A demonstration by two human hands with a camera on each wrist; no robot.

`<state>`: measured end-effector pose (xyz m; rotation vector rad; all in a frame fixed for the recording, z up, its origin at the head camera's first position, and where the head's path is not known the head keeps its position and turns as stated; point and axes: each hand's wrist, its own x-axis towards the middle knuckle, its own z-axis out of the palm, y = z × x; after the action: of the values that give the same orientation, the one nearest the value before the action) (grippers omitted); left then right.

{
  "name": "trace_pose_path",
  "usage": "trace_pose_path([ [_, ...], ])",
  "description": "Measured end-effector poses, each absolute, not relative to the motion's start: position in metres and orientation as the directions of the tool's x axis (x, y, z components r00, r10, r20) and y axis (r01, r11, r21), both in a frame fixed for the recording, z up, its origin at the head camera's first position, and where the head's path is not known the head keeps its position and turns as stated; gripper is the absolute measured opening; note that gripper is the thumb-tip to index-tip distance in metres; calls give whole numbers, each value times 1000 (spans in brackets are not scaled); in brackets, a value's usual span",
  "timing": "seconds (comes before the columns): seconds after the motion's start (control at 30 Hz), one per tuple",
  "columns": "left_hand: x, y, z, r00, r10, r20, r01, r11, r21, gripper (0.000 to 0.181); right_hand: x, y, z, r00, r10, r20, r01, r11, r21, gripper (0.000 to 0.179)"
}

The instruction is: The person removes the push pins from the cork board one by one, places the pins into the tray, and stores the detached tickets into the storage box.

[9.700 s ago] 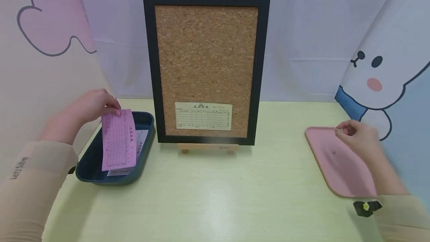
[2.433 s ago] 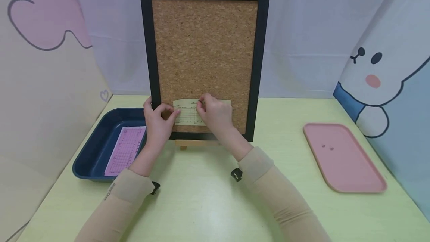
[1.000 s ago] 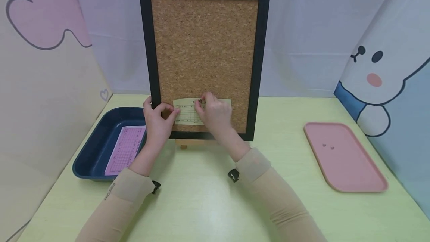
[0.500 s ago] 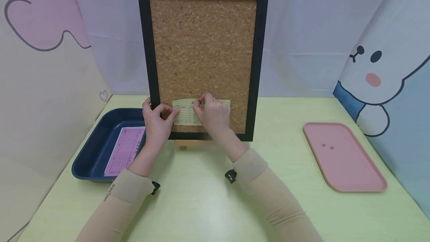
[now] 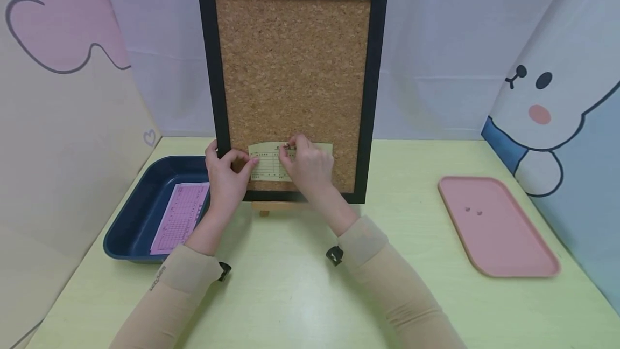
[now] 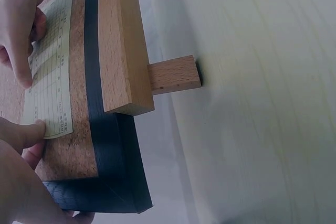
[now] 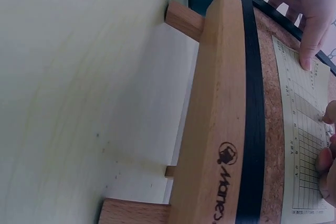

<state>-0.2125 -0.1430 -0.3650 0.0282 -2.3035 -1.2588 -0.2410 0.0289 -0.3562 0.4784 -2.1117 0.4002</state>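
Observation:
A pale yellow printed form (image 5: 269, 166) lies against the lower part of the cork board (image 5: 295, 69), its top edge bowed slightly outward. My left hand (image 5: 227, 176) is at the form's left end: the thumb presses on the paper with the index fingertip beside it, while other fingers reach round the black frame (image 5: 222, 96). Over the form's right half is my right hand (image 5: 312, 166), whose thumb and index finger pinch a small shiny thumbtack (image 5: 286, 146) at the top middle of the paper. The left wrist view shows the left thumb on the form's (image 6: 55, 77) corner.
The board stands on a wooden easel (image 7: 210, 129). At left is a dark blue bin (image 5: 140, 214) with pink (image 5: 181, 217) printed slips inside, partly behind the left arm. A pink tray (image 5: 508, 246) at right carries two small tacks (image 5: 473, 211).
Earlier, my left hand held a pink slip over the bin and my right was at the tray; both then came to the yellow form. Over the last second the hands have barely moved.

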Motion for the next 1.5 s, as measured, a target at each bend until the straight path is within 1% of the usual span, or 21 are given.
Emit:
trace_pose_path([
  [0.17,-211,-143,-363,-869,-260,420,215,566,796,22,-240,28,-356,-494,-197,847,-486,870,-81,16],
  [0.4,-210,-144,-363,-871,-260,417,214,564,798,21,-241,27,-355,-481,-213,850,-523,848,-83,10],
  [0.57,-210,-143,-363,-868,-255,426,224,565,794,21,-243,28,-357,-459,-210,863,-545,834,-87,8],
  [0.8,-210,-142,-362,-867,-251,430,229,567,791,21,-244,31,-357,-445,-218,869,-567,819,-85,7],
  [1.17,-210,-140,-359,-879,-246,409,207,575,791,21,-242,37,-355,-469,-231,852,-619,775,-130,8],
  [1.5,-208,-145,-359,-895,-250,368,163,584,795,23,-229,45,-341,-561,-282,778,-632,753,-183,8],
])
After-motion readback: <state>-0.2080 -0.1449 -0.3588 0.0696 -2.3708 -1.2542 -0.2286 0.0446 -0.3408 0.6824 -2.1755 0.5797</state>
